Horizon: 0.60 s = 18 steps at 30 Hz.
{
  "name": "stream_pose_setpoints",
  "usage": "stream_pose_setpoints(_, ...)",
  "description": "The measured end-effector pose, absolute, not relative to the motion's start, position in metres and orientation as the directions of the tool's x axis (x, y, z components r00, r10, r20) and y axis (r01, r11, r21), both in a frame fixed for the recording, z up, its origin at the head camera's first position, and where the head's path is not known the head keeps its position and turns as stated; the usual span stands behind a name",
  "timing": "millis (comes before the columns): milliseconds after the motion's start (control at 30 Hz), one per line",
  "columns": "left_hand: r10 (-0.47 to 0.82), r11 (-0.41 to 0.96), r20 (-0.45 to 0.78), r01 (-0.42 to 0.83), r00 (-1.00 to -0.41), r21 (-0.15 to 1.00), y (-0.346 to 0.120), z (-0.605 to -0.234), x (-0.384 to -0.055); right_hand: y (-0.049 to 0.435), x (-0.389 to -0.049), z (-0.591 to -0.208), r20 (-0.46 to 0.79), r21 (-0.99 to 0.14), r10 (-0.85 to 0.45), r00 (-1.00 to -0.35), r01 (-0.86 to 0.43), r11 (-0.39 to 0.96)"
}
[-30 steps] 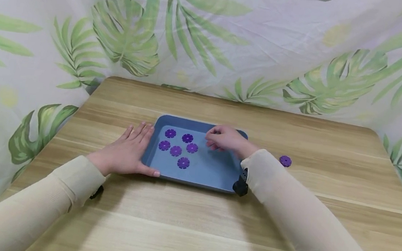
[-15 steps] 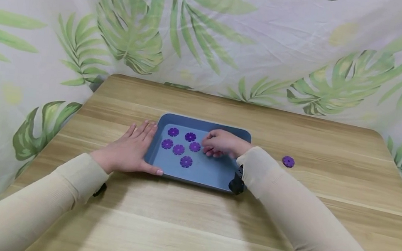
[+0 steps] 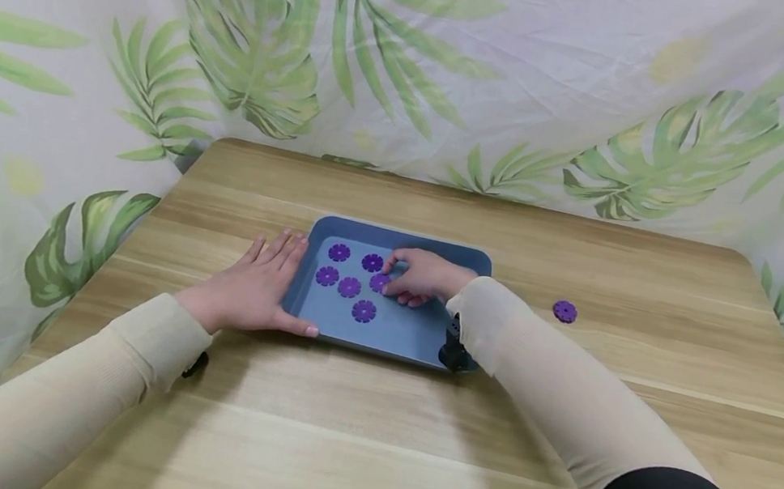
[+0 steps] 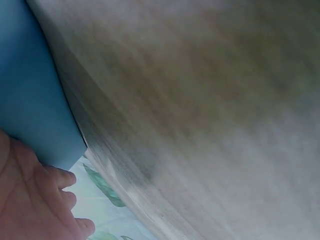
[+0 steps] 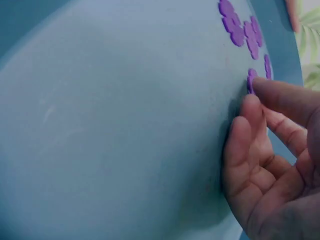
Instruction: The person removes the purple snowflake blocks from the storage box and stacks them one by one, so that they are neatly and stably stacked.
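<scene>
A blue rectangular tray [image 3: 416, 345] on the table holds several purple notched plastic discs, flat and flower-shaped. My left hand [image 3: 246, 292] braces the tray's left side with straight fingers, the thumb along the near rim; the left wrist view shows part of this palm [image 4: 25, 200] beside the tray wall. My right hand [image 3: 426, 275] reaches into the tray from the right. Its thumb and forefinger are spread around the right-hand disc [image 3: 377, 282], and in the right wrist view one fingertip overlaps that disc [image 5: 250, 80] while other fingers curl loosely near the tray floor.
One more purple disc [image 3: 564, 311] lies on the wooden table [image 3: 339, 434] to the right of the tray. A leaf-patterned cloth [image 3: 413, 76] hangs behind the table. A black wrist camera [image 3: 454, 348] sits under the right cuff, above the tray's near right corner.
My right hand has come down and left from above the tray's right half to the right-hand disc, its thumb and forefinger parting. My left hand keeps its place at the tray.
</scene>
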<state>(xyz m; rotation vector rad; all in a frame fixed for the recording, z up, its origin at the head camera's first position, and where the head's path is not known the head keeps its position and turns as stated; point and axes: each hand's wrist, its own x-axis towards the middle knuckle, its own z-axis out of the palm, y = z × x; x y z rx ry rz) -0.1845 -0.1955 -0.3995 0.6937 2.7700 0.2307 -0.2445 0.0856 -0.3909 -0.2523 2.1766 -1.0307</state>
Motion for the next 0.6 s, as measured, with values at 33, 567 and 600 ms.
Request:
stream_pose_setpoints(33,0.482,0.872,-0.227,0.439,-0.846,0.218,-0.1956,-0.3994,-0.1848,0.0846,-0.2447,-0.3904,-0.511,-0.732,-0.446,-0.735,0.1,0.674)
stream_pose_setpoints(567,0.476,0.876,-0.239,0.432,-0.846,0.214,-0.1957,-0.3991,-0.1849,0.078,-0.2421,-0.3836,-0.392,-0.637,-0.493,-0.777,-0.157,0.754)
stream_pose_setpoints(600,0.476,0.876,-0.239,0.432,-0.847,0.214,-0.1959,-0.3994,-0.1848,0.0778,-0.2419,-0.3831,-0.387,-0.633,-0.494,-0.779,-0.165,0.756)
